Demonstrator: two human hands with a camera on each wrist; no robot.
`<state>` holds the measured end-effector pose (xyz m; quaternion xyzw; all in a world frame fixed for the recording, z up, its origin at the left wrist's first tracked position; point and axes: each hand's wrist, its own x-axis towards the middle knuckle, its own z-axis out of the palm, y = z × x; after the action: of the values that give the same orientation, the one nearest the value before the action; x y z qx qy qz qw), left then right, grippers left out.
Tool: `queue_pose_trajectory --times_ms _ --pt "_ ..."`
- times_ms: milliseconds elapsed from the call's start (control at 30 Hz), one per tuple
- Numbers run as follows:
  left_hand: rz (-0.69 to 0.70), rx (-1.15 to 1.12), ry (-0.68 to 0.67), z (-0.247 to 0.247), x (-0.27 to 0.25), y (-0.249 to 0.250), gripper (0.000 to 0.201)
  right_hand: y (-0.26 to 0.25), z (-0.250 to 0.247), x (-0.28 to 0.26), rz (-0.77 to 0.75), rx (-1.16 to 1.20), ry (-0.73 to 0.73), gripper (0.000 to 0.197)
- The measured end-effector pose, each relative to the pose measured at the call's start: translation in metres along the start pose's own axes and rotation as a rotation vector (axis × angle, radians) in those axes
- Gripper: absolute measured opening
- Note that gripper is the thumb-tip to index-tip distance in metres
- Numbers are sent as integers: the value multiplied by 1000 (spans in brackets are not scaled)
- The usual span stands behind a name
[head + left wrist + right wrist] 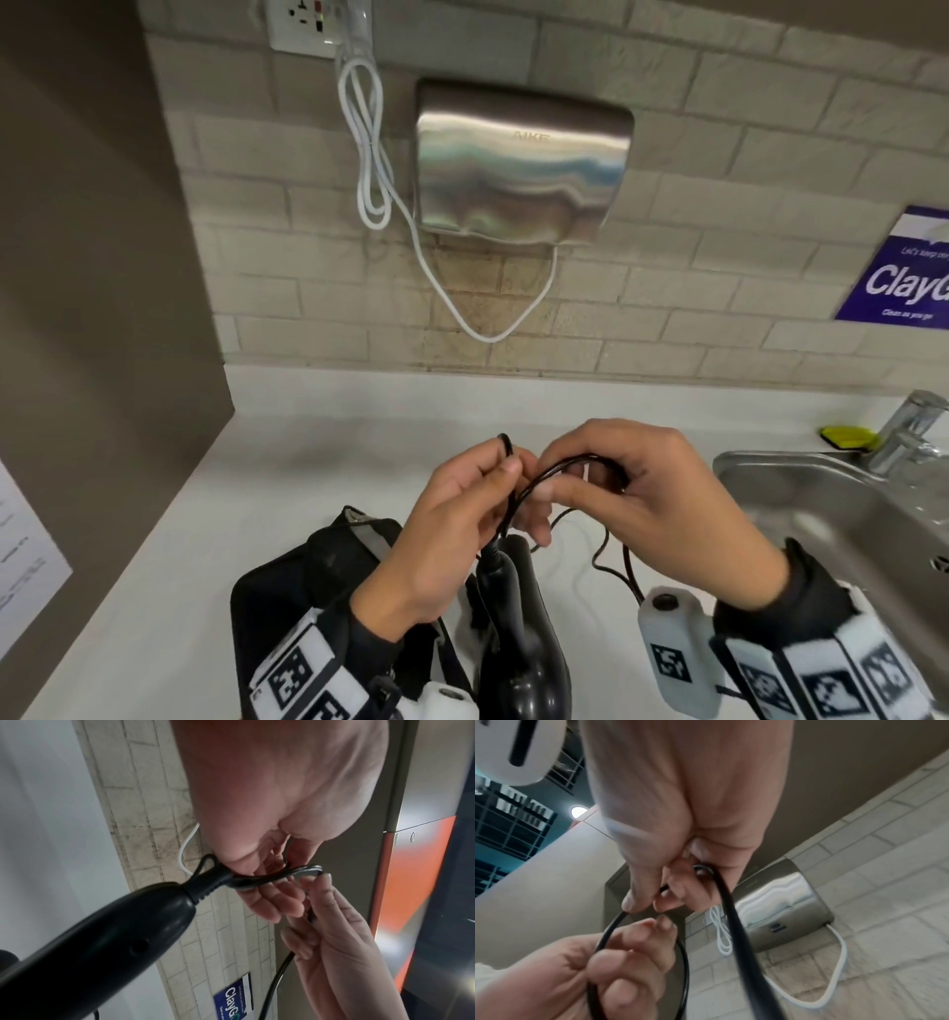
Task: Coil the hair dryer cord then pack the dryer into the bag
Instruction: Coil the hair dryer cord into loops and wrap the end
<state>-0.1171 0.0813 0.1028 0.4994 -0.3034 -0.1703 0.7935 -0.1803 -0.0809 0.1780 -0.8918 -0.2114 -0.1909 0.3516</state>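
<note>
The black hair dryer [518, 642] sits low at centre, handle end up, over the edge of a black bag [287, 580] on the white counter. Its black cord [565, 462] runs up from the handle into both hands. My left hand [506, 488] pinches bunched loops of cord just above the strain relief [205, 882]. My right hand [560, 488] grips a loop of the cord [731, 912] close beside the left. Loose cord [616, 560] trails down toward the counter. In the left wrist view, the dryer handle [102, 939] fills the lower left.
A steel sink [801, 493] with a tap [909, 431] and a yellow sponge [847, 437] lies to the right. A wall hand dryer [518, 164] with a white cable [369, 154] hangs on the tiled wall. A brown panel [92, 308] bounds the counter [318, 452] on the left.
</note>
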Motion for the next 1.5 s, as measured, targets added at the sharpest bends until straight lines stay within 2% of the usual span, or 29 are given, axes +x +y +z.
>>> queue_pose_trajectory --times_ms 133,333,433,500,600,833,933,1033,1100,1233,1367,1500 --pt "17 -24 15 -5 -2 1 24 12 1 2 34 80 7 12" --pt "69 2 58 -14 0 1 24 10 -4 -2 -71 53 -73 8" --pt "71 91 12 -13 1 0 28 4 -3 -1 -116 48 -90 7" --pt "80 145 -47 -11 -1 0 31 5 -2 2 -121 45 -25 5" --pt "92 111 -105 -6 -5 -1 29 11 0 8 -70 84 80 3" --pt "127 -33 -109 -8 -7 -9 42 32 25 17 66 270 149 8" --pt "145 -65 -66 -9 -6 -10 38 40 40 16 149 402 140 18" --pt "149 -121 -70 -9 -6 -12 37 44 54 12 200 554 24 25" --pt "139 -128 -72 -11 -6 -12 38 45 57 9 218 637 -22 23" --pt "139 -38 -32 -17 -6 -10 39 45 56 7 286 742 38 21" --pt "125 -178 -60 -16 -9 -13 33 41 61 7 312 743 84 25" --pt "75 -267 99 -12 -6 -17 29 43 69 5 415 755 104 19"
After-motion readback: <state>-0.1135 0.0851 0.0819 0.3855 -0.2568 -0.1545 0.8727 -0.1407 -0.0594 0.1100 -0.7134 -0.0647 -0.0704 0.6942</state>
